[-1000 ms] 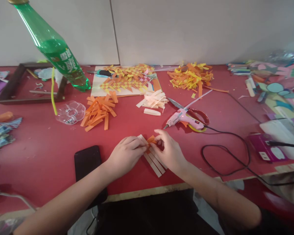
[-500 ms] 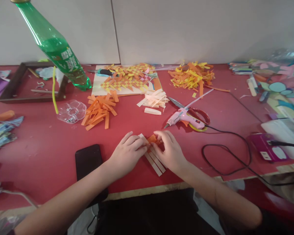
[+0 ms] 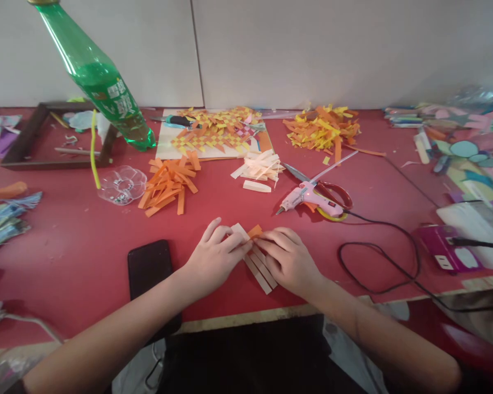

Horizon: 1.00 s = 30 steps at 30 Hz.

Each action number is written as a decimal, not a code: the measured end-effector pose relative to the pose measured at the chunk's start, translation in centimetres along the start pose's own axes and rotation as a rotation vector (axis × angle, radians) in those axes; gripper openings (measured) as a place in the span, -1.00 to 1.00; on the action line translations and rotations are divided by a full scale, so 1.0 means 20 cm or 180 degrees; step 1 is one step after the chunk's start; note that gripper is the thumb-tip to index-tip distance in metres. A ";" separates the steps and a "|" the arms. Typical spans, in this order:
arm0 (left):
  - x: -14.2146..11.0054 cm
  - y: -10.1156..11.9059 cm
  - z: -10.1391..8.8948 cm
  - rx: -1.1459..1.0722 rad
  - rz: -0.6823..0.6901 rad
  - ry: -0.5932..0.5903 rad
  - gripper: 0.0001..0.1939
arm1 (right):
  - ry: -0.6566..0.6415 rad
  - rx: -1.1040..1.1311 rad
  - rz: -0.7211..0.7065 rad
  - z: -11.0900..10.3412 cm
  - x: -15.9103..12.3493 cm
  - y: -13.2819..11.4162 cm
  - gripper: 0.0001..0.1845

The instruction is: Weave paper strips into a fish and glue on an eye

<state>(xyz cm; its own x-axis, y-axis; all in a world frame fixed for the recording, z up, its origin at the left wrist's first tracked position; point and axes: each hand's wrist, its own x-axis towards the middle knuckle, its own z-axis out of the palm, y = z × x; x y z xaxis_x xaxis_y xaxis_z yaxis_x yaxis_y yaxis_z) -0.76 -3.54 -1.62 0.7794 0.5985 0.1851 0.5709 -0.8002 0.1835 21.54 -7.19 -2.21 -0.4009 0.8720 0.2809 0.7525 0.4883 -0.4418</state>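
Several pale paper strips (image 3: 258,273) lie side by side on the red table, slanting between my hands. An orange paper strip (image 3: 254,232) crosses them near their upper end. My left hand (image 3: 216,254) is closed at the left, its fingertips pressing the pale strips where the orange meets them. From the other side my right hand (image 3: 290,260) has its fingers drawn together on the orange strip, over the pale ones. My fingers cover part of the crossing, so how the strips interlace there is hidden.
Beyond my hands lie an orange strip pile (image 3: 170,183), a pale strip pile (image 3: 261,166), a pink glue gun (image 3: 312,198) and scissors (image 3: 337,194). A black phone (image 3: 150,268) is left of me; a green bottle (image 3: 107,93) stands behind. The glue gun's cord (image 3: 378,246) loops at right.
My right hand has lowered slightly, and its raised, curved fingers now lie flatter and closer together over the strips. The orange strip looks flatter. My left hand stays nearly in place.
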 end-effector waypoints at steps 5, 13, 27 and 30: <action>-0.01 0.01 0.01 -0.0005 -0.0066 0.0022 -0.60 | 0.0027 -0.0041 -0.0006 0.01 0.01 0.00 -0.62; -0.01 0.03 0.02 0.0250 -0.0007 0.0100 -0.67 | 0.0065 0.0004 -0.0162 -0.04 0.06 0.01 -0.67; -0.05 0.03 -0.05 0.0163 0.0085 -0.0265 -0.53 | 0.0322 0.0222 -0.0269 0.01 0.19 0.12 -0.79; -0.03 0.02 -0.05 0.0183 0.0248 -0.0113 -0.52 | 0.0231 0.0193 -0.0214 0.00 0.19 0.11 -0.84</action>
<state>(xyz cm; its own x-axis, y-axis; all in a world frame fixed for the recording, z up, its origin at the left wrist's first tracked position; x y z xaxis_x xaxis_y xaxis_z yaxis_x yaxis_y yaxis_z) -1.31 -4.10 -0.69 0.8300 0.5336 0.1623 0.5214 -0.8457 0.1139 21.68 -2.86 -2.15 -0.4090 0.8334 0.3716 0.6913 0.5488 -0.4700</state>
